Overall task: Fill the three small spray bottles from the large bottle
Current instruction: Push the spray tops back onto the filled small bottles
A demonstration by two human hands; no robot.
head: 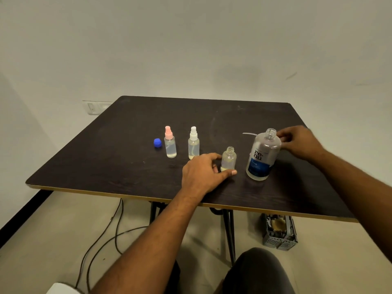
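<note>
The large clear bottle [262,155], with a blue label and no cap, stands on the dark table [106,166] at the right. My right hand [299,142] rests its curled fingers against the bottle's neck and shoulder. Just left of it stands a small bottle with an open neck [229,159], holding a little liquid. My left hand [203,170] grips it low, between thumb and fingers. Farther left stand two closed small spray bottles, one with a white top [193,143] and one with a pink top [169,143]. Both are partly filled.
A blue cap [157,143] lies left of the pink-topped bottle. A thin white tube [249,134] lies on the table behind the large bottle. Under the table are cables [101,234], black table legs [230,234] and a grey basket [279,233].
</note>
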